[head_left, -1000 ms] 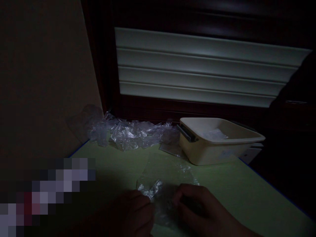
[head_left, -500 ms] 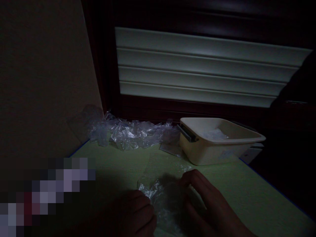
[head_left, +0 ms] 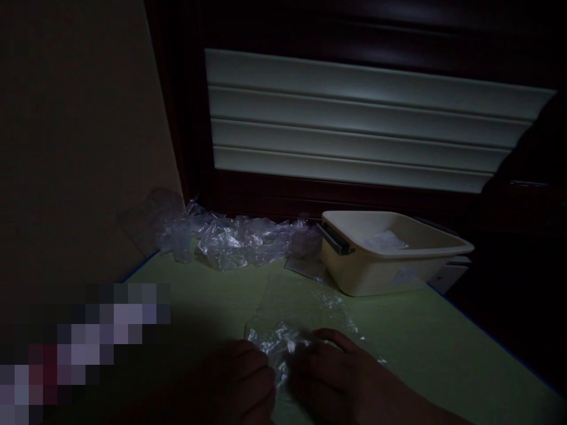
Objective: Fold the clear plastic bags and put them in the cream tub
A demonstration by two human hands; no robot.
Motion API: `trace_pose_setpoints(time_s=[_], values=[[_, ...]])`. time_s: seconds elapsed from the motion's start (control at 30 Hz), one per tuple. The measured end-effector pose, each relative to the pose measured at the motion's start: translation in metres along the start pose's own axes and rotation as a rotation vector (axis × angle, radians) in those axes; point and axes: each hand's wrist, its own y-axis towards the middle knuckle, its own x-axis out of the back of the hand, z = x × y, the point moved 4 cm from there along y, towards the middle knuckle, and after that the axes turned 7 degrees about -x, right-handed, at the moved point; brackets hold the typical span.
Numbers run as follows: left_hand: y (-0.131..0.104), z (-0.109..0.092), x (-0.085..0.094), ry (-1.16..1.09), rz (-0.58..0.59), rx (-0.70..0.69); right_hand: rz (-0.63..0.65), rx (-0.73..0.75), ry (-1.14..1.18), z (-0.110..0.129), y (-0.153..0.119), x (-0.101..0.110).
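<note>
A clear plastic bag (head_left: 283, 342) lies crinkled on the green tabletop (head_left: 212, 295), between and beyond my hands. On its left side, my left hand (head_left: 248, 381) is closed with curled fingers, gripping the edge of the plastic. My right hand (head_left: 328, 372) rests over the right part of the plastic, its fingers bent toward the left hand; shadow hides the fingertips, so whether they pinch the film is unclear. The two hands are close together near the bottom of the view.
Crumpled clear bags (head_left: 239, 239) are heaped along the back edge. A cream bin (head_left: 376, 271) with dark handles stands back right, with plastic inside. A flat packet (head_left: 305, 268) lies beside it. Behind are a slatted panel (head_left: 345, 124) and, at left, a wall (head_left: 84, 136).
My right hand has moved left and down over the plastic, closer to my left hand, and its fingers are less spread. My left hand has hardly moved.
</note>
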Motion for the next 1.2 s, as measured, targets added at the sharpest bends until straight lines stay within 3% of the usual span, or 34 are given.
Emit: trace_pose_setpoints(time_s=[0.2, 0.37, 0.43, 0.57, 0.8, 0.9, 1.2], values=[[0.004, 0.000, -0.002, 0.023, -0.020, 0.033, 0.061, 0.004, 0.024, 0.001, 0.001, 0.004], [0.001, -0.002, -0.003, 0.007, -0.026, 0.010, 0.186, -0.186, 0.136, 0.000, 0.001, -0.001], [0.000, -0.002, -0.004, 0.004, -0.023, 0.012, 0.185, -0.193, 0.177, -0.002, 0.000, -0.005], [-0.002, -0.001, -0.008, 0.007, -0.016, 0.035, 0.120, -0.051, 0.147, -0.002, -0.001, -0.005], [0.000, -0.001, -0.002, 0.008, -0.016, -0.013, 0.246, -0.203, 0.090, -0.016, 0.006, 0.007], [0.004, -0.004, 0.005, 0.020, 0.005, 0.039, 0.268, -0.203, 0.098, -0.016, 0.005, 0.007], [0.003, -0.003, 0.004, -0.011, 0.029, 0.135, 0.200, -0.260, 0.065, -0.022, 0.000, 0.003]])
